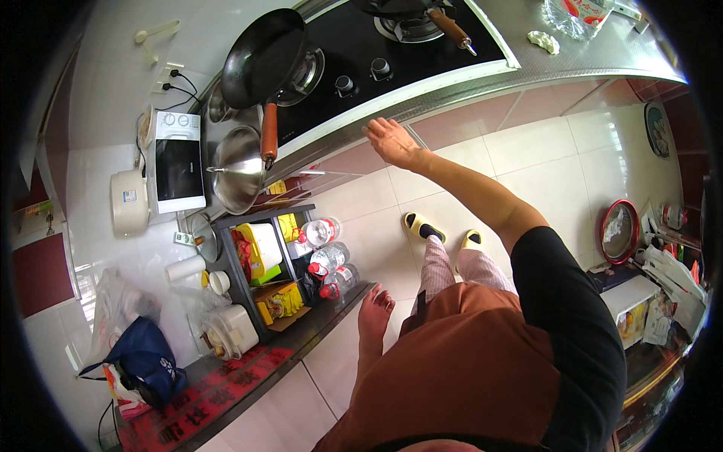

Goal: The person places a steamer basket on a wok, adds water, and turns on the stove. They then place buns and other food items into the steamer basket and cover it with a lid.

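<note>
My right hand (392,142) reaches out over the front edge of the steel counter (599,62). Its fingers are bent and close together, with the palm turned away. I cannot tell whether it touches the edge or the cabinet front below. Just beyond is a black glass gas hob (333,121) with two knobs (380,69). One black wok (262,59) with a wooden handle (270,131) tilts at the left burner; another dark pan (395,7) is on the far burner. My left hand (377,311) hangs near my waist, fingers loosely curled and apart, holding nothing visible.
A steel lid (240,169) and a white microwave (179,164) stand on the left. Below are a shelf rack (226,248), large plastic bottles (330,257) and a dark ledge (333,316). A red-rimmed round lid (619,231) stands at right. A crumpled white piece (543,42) lies on the counter.
</note>
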Tool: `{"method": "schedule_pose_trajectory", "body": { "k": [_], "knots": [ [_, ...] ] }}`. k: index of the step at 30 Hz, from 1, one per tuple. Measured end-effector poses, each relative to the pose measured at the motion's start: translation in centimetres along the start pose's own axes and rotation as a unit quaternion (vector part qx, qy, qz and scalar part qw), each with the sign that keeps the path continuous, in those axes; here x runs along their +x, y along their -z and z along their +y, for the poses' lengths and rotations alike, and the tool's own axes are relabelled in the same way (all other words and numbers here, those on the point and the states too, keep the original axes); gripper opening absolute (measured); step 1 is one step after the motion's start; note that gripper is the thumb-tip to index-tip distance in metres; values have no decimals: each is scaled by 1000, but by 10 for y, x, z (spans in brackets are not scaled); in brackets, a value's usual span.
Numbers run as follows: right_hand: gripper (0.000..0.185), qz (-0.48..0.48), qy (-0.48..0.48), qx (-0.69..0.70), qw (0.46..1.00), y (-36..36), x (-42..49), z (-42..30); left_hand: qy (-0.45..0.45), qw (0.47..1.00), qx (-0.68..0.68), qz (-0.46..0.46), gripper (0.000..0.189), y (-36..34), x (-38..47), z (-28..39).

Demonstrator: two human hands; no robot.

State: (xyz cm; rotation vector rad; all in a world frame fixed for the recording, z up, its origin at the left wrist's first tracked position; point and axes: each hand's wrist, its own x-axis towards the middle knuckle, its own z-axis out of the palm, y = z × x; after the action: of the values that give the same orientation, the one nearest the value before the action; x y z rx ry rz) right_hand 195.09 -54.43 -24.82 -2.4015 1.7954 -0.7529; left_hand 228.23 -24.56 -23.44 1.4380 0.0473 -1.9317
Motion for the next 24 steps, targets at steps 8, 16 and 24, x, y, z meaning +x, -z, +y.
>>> {"method": "schedule_pose_trajectory", "body": {
  "k": [8, 16, 24],
  "knots": [
    [54, -19, -34, -91, 995, 3, 93, 29, 8, 1000, 0, 10, 35, 7, -1, -15],
    [55, -80, -38, -113, 990, -20, 111, 45, 22, 996, -13, 84, 35, 16, 8, 6],
    [56, -54, -28, -123, 990, -20, 113, 45, 26, 999, 46, -4, 38, -9, 39, 27]
  ]
}}
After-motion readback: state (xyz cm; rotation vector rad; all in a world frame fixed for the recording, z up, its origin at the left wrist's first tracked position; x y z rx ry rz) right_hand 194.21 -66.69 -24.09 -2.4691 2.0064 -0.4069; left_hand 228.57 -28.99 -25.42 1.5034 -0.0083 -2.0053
